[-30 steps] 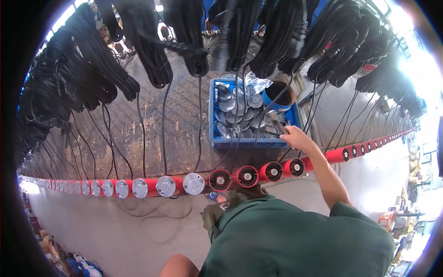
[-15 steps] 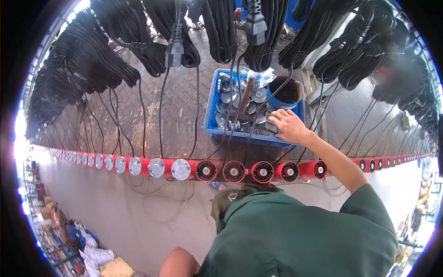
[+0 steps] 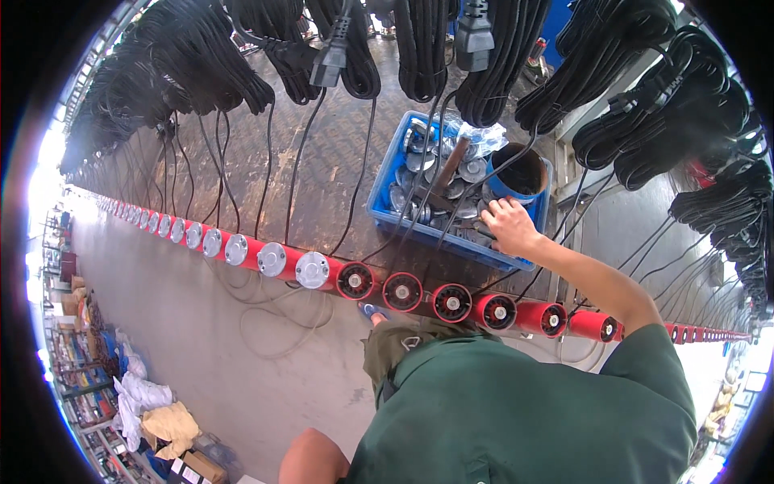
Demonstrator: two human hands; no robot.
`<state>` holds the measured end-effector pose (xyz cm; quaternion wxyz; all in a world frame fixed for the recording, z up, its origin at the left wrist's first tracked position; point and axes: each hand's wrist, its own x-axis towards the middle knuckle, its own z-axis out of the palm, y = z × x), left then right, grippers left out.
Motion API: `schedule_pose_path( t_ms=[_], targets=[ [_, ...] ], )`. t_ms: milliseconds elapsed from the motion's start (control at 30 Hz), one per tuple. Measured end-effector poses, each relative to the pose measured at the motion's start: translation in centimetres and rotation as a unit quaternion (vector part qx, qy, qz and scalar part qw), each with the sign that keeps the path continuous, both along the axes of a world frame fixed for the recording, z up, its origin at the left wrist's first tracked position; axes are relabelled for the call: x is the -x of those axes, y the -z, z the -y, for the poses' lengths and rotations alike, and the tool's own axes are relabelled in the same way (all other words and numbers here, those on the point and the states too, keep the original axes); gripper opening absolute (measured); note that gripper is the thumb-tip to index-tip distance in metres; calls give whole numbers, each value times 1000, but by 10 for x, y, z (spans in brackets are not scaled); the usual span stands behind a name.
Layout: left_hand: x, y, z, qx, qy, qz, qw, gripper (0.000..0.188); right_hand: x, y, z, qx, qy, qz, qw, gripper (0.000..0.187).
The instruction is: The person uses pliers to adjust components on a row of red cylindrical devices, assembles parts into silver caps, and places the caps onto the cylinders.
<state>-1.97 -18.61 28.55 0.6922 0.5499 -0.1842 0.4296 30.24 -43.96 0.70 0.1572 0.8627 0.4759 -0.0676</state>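
My right hand (image 3: 511, 228) reaches over the front right corner of a blue plastic crate (image 3: 459, 252). Its fingers are bent down among round silver metal caps (image 3: 473, 169), next to a blue can (image 3: 526, 194); what they grip is hidden, though a small dark edge shows by the fingertips. A hammer (image 3: 451, 161) with a wooden handle lies on the caps. Along the table edge runs a row of red cylinders: those to the left carry silver caps (image 3: 313, 269), those in front of me show open black ends (image 3: 452, 303). My left hand is out of view.
Bundles of black cable (image 3: 500, 73) with plugs (image 3: 330, 60) hang above the worn dark tabletop (image 3: 314, 169), their cords running down to the red cylinders. A pale hose (image 3: 294, 319) lies on the floor. Shelves and bags (image 3: 145, 395) stand at the lower left.
The view has turned, so the row now slopes down to the right. My right hand stays at the crate's front right, its fingers more bent down beside the can.
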Motion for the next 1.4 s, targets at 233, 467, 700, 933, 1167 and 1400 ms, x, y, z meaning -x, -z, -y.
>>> schedule_pose_path(
  t_ms=[233, 467, 700, 933, 1167, 1400],
  targets=[
    [6, 3, 1, 3, -25, -11, 1000, 23, 4, -18, 7, -131, 118, -53, 983, 46],
    [13, 8, -9, 5, -49, -25, 998, 20, 28, -27, 16, -167, 181, -146, 958, 43],
    [26, 20, -42, 17, -62, -32, 997, 18, 70, -74, 2, -229, 243, -182, 925, 44],
    [63, 52, -112, 32, -101, -26, 994, 17, 126, -136, -61, -349, 218, -305, 859, 43],
    [70, 166, -159, 128, -114, -538, 826, 16, 118, -116, -188, -163, -67, -203, 963, 72],
    [1, 326, -162, -86, -126, -529, 835, 120, 103, -112, -265, 40, -196, -122, 972, 56]
  ],
)
